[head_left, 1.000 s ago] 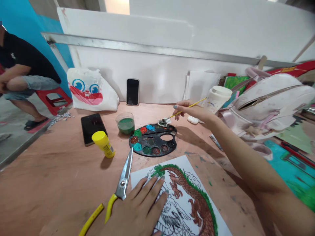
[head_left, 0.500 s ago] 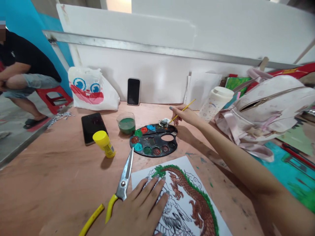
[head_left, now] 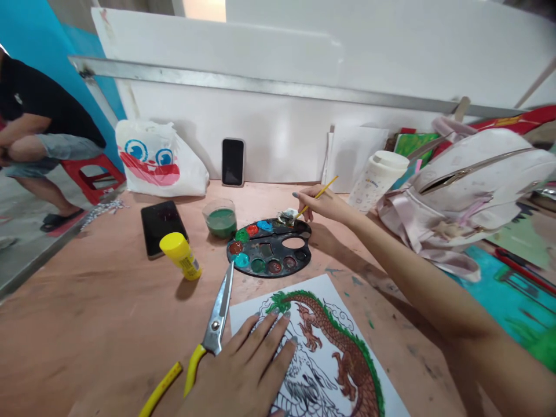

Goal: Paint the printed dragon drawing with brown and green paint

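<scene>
2 hands: right grip (head_left: 310, 209) pinches a paintbrush (head_left: 319, 193) over a palette (head_left: 269, 263); left grip (head_left: 243, 365) lies open on paper (head_left: 324, 286).

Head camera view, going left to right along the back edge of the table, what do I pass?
White plastic bag with a cartoon face → upright smartphone → white tumbler → pale pink backpack

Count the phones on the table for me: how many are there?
2. One phone leans upright against the white board; another phone lies flat on the table, beside the cup of green paint. More could be hidden behind the pale bag.
</scene>
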A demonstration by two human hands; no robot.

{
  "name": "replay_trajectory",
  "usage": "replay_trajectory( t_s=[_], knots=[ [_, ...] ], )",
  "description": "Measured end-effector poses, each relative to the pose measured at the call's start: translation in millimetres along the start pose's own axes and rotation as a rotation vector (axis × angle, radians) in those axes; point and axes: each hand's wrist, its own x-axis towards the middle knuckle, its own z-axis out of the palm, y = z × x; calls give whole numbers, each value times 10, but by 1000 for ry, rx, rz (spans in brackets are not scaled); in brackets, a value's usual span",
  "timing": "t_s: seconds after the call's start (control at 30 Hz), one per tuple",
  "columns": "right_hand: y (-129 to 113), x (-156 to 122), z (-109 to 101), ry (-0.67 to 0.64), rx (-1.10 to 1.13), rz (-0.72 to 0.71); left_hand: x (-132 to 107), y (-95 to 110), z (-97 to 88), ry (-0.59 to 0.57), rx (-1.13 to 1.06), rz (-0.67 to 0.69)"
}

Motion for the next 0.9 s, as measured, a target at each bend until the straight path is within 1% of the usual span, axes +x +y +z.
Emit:
replay_trajectory(
  t_s=[0.07,0.13,0.23,0.4,0.57,0.67,0.77,0.9],
  knots=[
    [-23,14,-95,36,35,-18,4,0,-2,-5,6,9],
    [-32,26,-174,105,61,-40,7,-16,-6,-16,22,23],
    [-16,37,-207,156,68,-61,11,-56,0,-13,80,51],
    [29,26,-128,152,31,-92,-18,-84,84,36,117,74],
    [43,25,-106,129,19,-101,-84,-72,189,172,131,71],
    [47,34,-106,128,20,-104,-93,-71,229,219,145,81],
    [42,43,-93,123,15,-121,-71,-70,229,238,168,79],
    [28,51,-56,77,24,-150,-59,-61,200,213,193,83]
  ],
)
